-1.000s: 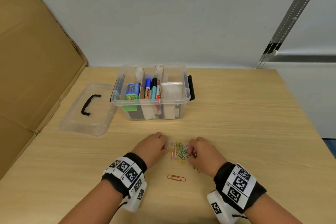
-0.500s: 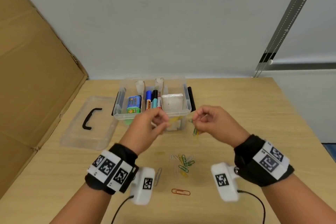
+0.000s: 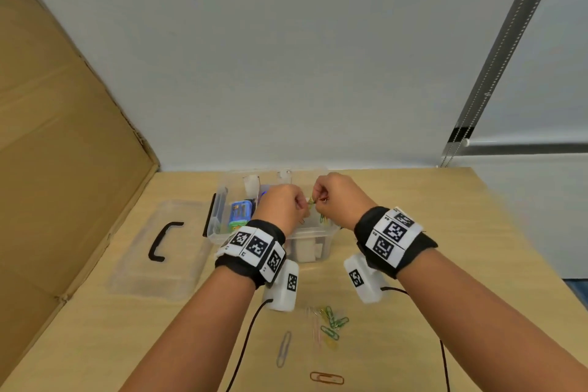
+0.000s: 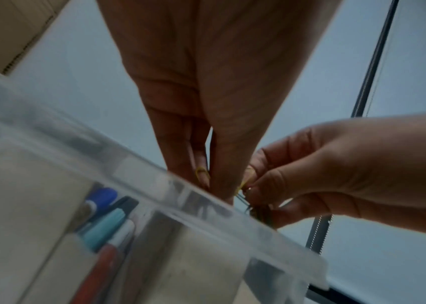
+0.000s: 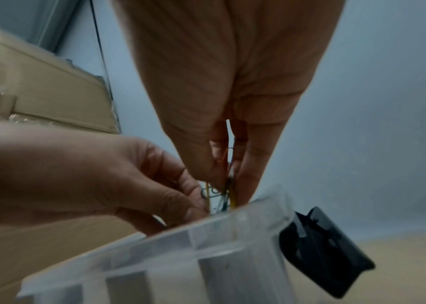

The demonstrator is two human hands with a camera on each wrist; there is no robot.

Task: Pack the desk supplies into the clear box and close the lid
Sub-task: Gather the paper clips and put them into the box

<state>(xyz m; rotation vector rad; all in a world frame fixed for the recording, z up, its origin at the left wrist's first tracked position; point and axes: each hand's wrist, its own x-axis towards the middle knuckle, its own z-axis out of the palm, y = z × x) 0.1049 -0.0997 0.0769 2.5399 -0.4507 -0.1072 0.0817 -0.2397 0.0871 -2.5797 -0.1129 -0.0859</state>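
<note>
Your table point(image 3: 445, 232) carries the clear box point(image 3: 219, 216) near its far edge, open, with markers point(image 4: 102, 224) lying in one compartment, and its lid point(image 3: 165, 248) flat just to the left. Over the box your left hand point(image 3: 280, 207) and right hand point(image 3: 337, 197) almost meet, each pinching a few paper clips point(image 5: 228, 193) between fingertips (colours blurred). More loose clips point(image 3: 331, 323) lie on the table near you.
</note>
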